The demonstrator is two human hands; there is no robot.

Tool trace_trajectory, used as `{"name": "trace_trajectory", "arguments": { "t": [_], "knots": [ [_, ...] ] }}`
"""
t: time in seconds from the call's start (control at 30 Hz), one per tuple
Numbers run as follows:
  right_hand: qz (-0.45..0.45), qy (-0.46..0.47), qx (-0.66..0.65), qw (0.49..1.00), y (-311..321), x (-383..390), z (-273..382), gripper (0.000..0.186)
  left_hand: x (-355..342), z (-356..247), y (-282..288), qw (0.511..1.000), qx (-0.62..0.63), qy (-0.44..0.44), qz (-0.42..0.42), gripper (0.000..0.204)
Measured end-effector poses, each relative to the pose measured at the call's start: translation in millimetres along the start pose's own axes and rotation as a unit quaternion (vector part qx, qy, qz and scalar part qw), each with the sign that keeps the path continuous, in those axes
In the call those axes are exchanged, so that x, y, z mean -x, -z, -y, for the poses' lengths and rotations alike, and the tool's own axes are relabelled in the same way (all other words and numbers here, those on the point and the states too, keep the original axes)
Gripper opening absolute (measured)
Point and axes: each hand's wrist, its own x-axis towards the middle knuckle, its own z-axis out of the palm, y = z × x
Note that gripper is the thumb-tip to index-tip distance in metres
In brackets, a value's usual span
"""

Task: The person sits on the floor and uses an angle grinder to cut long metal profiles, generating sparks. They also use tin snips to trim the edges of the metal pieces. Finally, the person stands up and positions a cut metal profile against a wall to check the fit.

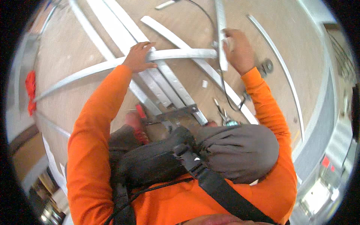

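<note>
My left hand (139, 57) is closed around a long silvery metal channel (183, 54), which crosses the view from the far left to the middle. Its right end stops close to a second metal strip (220, 18) that runs toward the far edge. The fingers of my right hand (240, 51) are closed on that strip near its near end, partly hidden and slightly blurred. Beneath the channel, several parallel metal profiles (170, 80) lie slanting on the floor. Another slanted profile (210, 67) passes under the channel's right part.
A black cable (222, 80) loops down beside a hand tool (227, 119) with a teal part near my knee. Dark round pieces (267, 66) sit right of my right hand. A long thin strip (279, 60) lies farther right. Red cloth (30, 92) is at the far left.
</note>
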Motion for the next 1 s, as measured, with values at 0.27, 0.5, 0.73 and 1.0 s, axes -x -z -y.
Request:
{"name": "trace_trajectory", "arguments": {
  "t": [0.27, 0.5, 0.73, 1.0],
  "knots": [
    [0.389, 0.195, 0.009, 0.900, -165, -118, 140, 0.077, 104, -118, 246, 0.928, -0.001, -0.030, 0.372, 0.028],
    [0.396, 0.110, 0.027, 0.911, -296, -117, 227, 0.072, 195, -137, 269, 0.991, -0.024, 0.066, 0.114, 0.020],
    [0.463, 0.116, -0.011, 0.879, -154, -184, 261, 0.062, 169, -67, 235, 0.941, 0.073, 0.210, 0.255, 0.021],
    [0.421, 0.084, -0.103, 0.897, 196, -122, 212, 0.048, 215, 17, 260, 0.088, 0.786, 0.419, -0.445, 0.058]
  ]
}}
